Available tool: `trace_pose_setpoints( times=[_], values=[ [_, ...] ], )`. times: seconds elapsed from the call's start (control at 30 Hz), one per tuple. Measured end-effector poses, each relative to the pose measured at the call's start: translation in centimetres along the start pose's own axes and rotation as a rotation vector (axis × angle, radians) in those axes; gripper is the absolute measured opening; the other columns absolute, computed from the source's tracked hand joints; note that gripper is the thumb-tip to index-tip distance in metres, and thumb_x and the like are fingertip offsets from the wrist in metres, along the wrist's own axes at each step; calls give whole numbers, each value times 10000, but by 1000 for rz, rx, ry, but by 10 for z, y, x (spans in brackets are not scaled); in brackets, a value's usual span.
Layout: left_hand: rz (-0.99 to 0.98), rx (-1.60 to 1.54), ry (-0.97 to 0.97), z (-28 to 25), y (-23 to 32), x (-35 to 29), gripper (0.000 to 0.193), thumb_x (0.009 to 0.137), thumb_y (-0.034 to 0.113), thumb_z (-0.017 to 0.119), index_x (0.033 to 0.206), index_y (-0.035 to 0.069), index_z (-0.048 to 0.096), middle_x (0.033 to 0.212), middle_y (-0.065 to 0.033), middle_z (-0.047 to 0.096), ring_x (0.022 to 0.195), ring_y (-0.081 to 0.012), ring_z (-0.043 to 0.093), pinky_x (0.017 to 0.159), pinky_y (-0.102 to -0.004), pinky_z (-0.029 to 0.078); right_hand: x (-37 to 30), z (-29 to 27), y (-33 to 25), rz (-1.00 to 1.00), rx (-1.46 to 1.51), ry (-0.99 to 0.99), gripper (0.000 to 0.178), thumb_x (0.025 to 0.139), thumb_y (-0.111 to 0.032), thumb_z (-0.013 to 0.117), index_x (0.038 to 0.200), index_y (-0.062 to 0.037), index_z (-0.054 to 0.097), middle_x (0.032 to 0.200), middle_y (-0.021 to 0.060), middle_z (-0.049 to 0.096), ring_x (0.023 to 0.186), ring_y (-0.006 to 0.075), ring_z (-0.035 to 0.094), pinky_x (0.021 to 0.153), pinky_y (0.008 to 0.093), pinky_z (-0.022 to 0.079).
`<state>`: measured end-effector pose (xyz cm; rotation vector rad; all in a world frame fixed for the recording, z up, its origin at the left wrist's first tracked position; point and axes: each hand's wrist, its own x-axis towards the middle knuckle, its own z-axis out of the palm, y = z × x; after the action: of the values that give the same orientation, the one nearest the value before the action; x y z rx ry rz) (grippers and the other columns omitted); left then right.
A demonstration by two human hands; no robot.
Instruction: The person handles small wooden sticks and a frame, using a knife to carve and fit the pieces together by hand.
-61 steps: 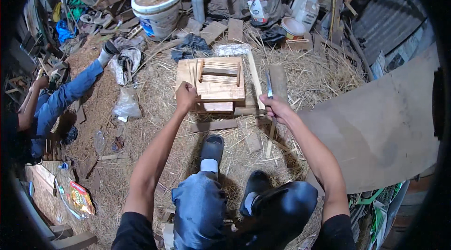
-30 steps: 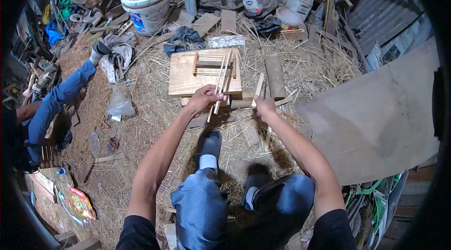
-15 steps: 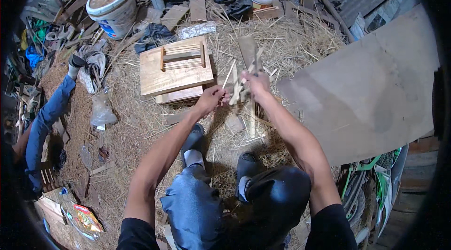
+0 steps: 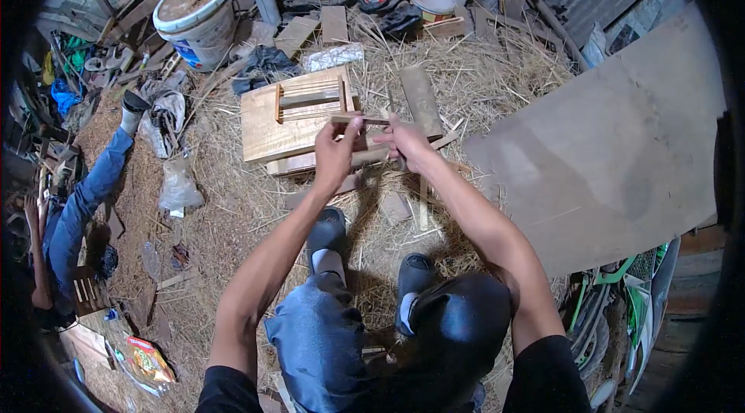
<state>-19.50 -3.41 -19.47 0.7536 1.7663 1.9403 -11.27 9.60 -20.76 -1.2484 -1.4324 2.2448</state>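
My left hand (image 4: 335, 151) pinches one end of a short, flat wooden strip (image 4: 361, 120), held level above the ground. At the strip's other end is my right hand (image 4: 410, 143), its fingers bent around a slim, dark, blade-like tool (image 4: 391, 97) that sticks up past the knuckles; its exact kind is too small to tell. Just beyond my left hand lies a wooden board (image 4: 260, 122) bearing a small wooden frame with thin rods (image 4: 310, 100). A grey-brown plank (image 4: 421, 99) rests on the straw past my right hand, and loose wood strips lie below my hands.
A large grey sheet (image 4: 590, 157) covers the right side. White bucket (image 4: 194, 21) and small tub (image 4: 433, 2) stand at the back. A clear plastic bag (image 4: 180, 184) lies left on the straw. Another person's leg (image 4: 93, 188) stretches in at the far left. Green-and-white vehicle parts (image 4: 636, 312) sit lower right.
The loose sticks between my hands have gone from my grasp, and my left hand now holds a flat strip higher up. My right hand has shifted slightly left. The other person's arm has risen.
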Motion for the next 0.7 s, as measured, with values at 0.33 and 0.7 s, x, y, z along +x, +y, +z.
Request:
trace_pose_setpoints(
  times=[0.33, 0.7],
  values=[
    [-252, 254, -9, -34, -31, -62, 251, 948, 235, 436, 944, -4, 513, 750, -111, 642, 564, -115, 576, 479, -231, 454, -29, 40, 63, -176, -72, -220, 220, 894, -190, 541, 1040, -36, 597, 830, 58, 609, 708, 125, 573, 662, 279, 449],
    [-426, 141, 499, -127, -84, -68, 275, 953, 314, 419, 839, 67, 463, 595, -10, 457, 424, -80, 376, 371, -247, 295, 39, 77, 145, -563, -1345, -368, 244, 843, -180, 483, 1020, -65, 606, 947, 128, 621, 937, 285, 579, 787, 389, 454]
  ],
)
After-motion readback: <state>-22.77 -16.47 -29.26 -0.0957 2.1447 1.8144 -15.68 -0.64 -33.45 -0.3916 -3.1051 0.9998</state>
